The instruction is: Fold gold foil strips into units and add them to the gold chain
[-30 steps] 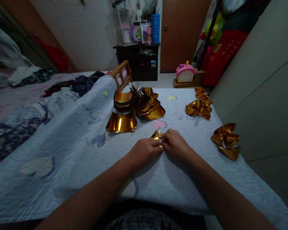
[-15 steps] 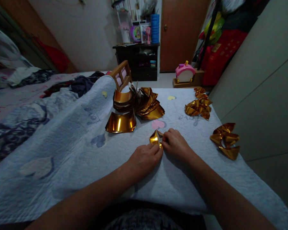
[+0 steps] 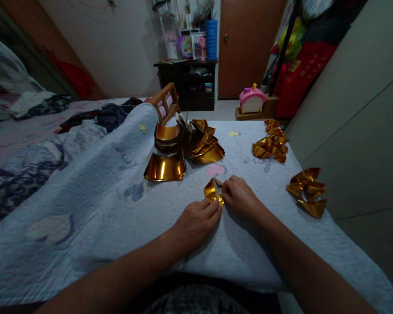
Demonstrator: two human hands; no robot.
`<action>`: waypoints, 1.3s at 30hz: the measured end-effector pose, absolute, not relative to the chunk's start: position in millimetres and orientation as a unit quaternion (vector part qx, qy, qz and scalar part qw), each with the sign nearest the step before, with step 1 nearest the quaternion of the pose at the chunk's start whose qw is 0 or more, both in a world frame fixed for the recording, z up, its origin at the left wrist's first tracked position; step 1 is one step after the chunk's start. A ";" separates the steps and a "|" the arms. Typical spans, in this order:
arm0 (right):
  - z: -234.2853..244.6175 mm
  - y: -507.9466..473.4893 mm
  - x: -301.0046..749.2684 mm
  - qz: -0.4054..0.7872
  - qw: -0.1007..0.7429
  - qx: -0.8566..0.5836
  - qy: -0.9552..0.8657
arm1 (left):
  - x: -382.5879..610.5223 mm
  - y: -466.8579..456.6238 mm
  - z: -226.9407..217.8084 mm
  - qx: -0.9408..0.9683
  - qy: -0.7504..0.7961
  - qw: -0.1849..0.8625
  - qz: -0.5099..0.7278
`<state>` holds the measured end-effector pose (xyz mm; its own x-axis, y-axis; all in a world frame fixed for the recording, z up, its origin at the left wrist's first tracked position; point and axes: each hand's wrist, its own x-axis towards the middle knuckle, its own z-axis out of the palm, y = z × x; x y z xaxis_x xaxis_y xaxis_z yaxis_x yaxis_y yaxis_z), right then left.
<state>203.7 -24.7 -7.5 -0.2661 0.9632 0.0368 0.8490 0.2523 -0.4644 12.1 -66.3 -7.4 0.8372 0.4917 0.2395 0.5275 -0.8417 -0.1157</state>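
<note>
A small piece of shiny gold foil paper (image 3: pixel 210 190), partly folded, lies on the cloth between my hands. My left hand (image 3: pixel 198 220) is closed at its near edge, with the fingertips pressed on the foil. My right hand (image 3: pixel 240 195) pinches the foil's right side, and its fingertips partly hide the fold. Beyond them lies a flat stack of curved gold foil sheets (image 3: pixel 165 168). Behind that stack, a larger fanned pile of gold foil sheets (image 3: pixel 205 146) spreads out. Folded gold foil pieces (image 3: pixel 308 192) sit to the right of my right hand.
More folded gold pieces (image 3: pixel 271 146) are at the far right of the light blue quilted cloth (image 3: pixel 118 235). A small wooden frame (image 3: pixel 165 102) stands behind the pile. A pale cabinet wall (image 3: pixel 363 144) borders the right side. A bed with clothes (image 3: pixel 111 115) is at left.
My left hand's fingers have slid slightly toward me along the foil, baring more of its near part. My right hand keeps its pinch almost unmoved.
</note>
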 end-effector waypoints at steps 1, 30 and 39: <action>-7.2 -24.7 203.7 0.181 0.159 -0.584 -0.775 | 11.7 -66.0 -8.7 -0.954 -0.265 0.089 -0.108; -12.8 -25.6 218.4 0.082 0.129 -0.620 -0.770 | 16.1 -60.7 -9.7 -0.954 -0.270 0.058 -0.113; -11.9 -16.0 235.9 0.114 0.121 -0.634 -0.755 | 16.2 -60.0 -9.9 -0.953 -0.273 0.051 -0.123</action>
